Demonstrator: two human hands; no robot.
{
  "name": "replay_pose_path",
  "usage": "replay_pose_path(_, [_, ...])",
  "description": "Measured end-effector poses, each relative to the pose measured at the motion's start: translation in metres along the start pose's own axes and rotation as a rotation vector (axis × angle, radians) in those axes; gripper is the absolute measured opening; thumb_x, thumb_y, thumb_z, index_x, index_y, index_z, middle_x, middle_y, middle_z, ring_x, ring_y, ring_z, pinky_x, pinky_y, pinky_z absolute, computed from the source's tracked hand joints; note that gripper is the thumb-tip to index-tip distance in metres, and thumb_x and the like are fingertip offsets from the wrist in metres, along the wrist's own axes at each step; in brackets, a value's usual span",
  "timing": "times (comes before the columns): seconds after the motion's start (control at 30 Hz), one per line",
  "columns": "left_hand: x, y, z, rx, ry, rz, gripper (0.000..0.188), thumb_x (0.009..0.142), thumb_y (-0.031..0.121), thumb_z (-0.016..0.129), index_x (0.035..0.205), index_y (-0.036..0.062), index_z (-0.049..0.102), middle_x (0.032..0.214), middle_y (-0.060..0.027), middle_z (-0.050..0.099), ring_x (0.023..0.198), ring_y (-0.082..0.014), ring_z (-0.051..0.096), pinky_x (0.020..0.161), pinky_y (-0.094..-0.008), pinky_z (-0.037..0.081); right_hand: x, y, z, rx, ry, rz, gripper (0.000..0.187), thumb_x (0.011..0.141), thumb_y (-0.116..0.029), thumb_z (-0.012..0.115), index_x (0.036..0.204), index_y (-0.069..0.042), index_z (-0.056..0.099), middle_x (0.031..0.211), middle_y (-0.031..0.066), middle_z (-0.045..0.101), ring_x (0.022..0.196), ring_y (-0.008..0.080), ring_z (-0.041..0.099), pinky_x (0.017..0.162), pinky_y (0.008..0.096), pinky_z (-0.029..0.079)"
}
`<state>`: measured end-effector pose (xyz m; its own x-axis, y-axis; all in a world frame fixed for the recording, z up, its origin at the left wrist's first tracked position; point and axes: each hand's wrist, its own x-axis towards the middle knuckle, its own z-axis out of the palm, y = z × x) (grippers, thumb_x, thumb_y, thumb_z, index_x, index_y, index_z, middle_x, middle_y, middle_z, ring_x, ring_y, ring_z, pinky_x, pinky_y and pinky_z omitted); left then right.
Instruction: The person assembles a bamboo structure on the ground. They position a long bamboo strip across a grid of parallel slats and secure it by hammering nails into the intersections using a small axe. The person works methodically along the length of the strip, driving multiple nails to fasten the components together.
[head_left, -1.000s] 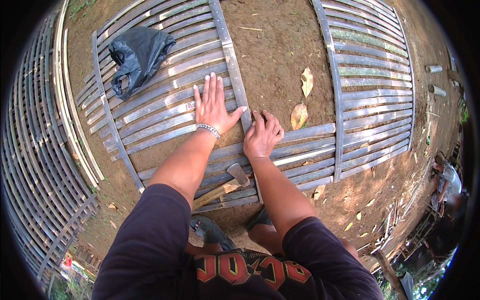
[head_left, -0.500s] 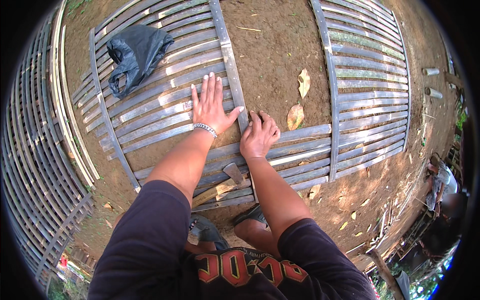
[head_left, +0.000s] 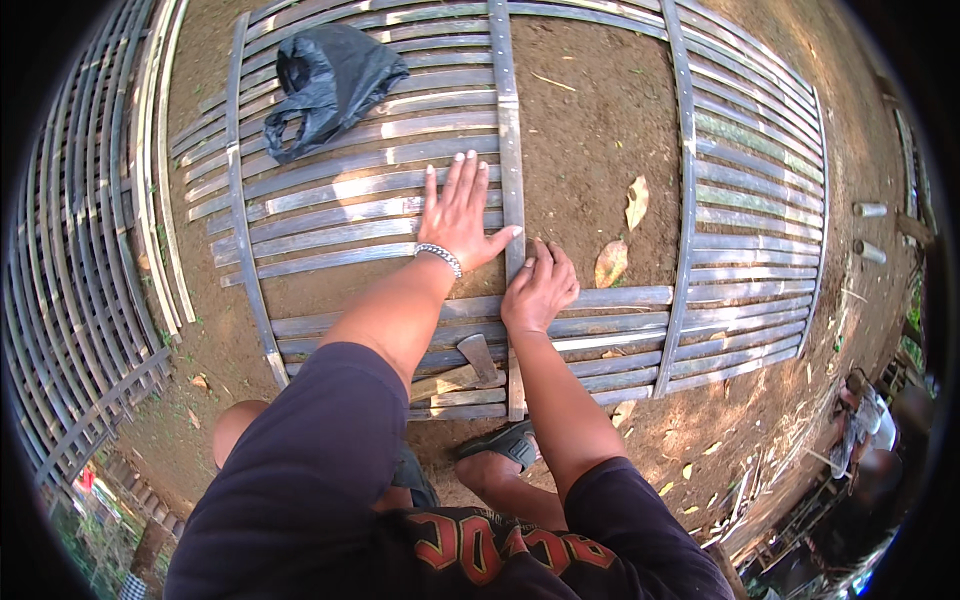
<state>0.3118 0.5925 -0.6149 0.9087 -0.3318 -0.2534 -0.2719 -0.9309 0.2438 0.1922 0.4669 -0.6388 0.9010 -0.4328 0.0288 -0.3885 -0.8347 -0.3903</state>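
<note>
A flat bamboo slat panel [head_left: 340, 238] lies on the ground before me, its slats crossed by long bamboo battens. My left hand [head_left: 462, 222] is spread flat on the slats, thumb stretched onto the middle batten [head_left: 510, 150]. Just nearer and to the right, my right hand [head_left: 540, 288] lies over that same batten with its fingers curled down; its thumb and the fingertips' contact are hidden. Close by my forearms, a hatchet-like tool with a metal head [head_left: 478, 357] and wooden handle [head_left: 445, 383] rests on the near slats.
A black plastic bag [head_left: 335, 85] sits on the far left slats. Another slatted section [head_left: 755, 215] extends to the right, past bare soil with two dry leaves [head_left: 611, 263]. Stacked bamboo lattice [head_left: 75, 250] stands at far left. Two short bamboo pieces [head_left: 870, 252] lie far right.
The view has shifted, so the panel and bag appear farther right. Both hands keep nearly the same places on the panel, the left spread, the right curled.
</note>
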Motion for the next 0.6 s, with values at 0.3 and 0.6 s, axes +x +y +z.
replay_pose_path(0.3, [0.002, -0.011, 0.024, 0.033, 0.123, 0.081, 0.085, 0.099, 0.055, 0.048, 0.161, 0.0008, 0.027, 0.171, -0.018, 0.019, 0.16, -0.03, 0.012, 0.128, -0.0591, 0.008, 0.078, -0.114, -0.046, 0.549, 0.156, -0.487, 0.041, 0.092, -0.01, 0.065, 0.132, -0.003, 0.06, 0.13, 0.02, 0.06, 0.125, 0.0377, 0.054, 0.109, 0.0494, 0.037])
replay_pose_path(0.6, [-0.002, -0.014, -0.012, -0.139, -0.11, 0.134, 0.093, 0.097, 0.067, 0.044, 0.162, 0.004, 0.027, 0.17, -0.0135, 0.026, 0.159, -0.0318, 0.013, 0.127, -0.0602, -0.001, 0.181, -0.344, -0.018, 0.598, 0.013, -1.224, 0.024, 0.091, -0.001, 0.061, 0.113, -0.006, 0.07, 0.109, 0.0156, 0.072, 0.104, 0.0374, 0.068, 0.088, 0.0473, 0.053])
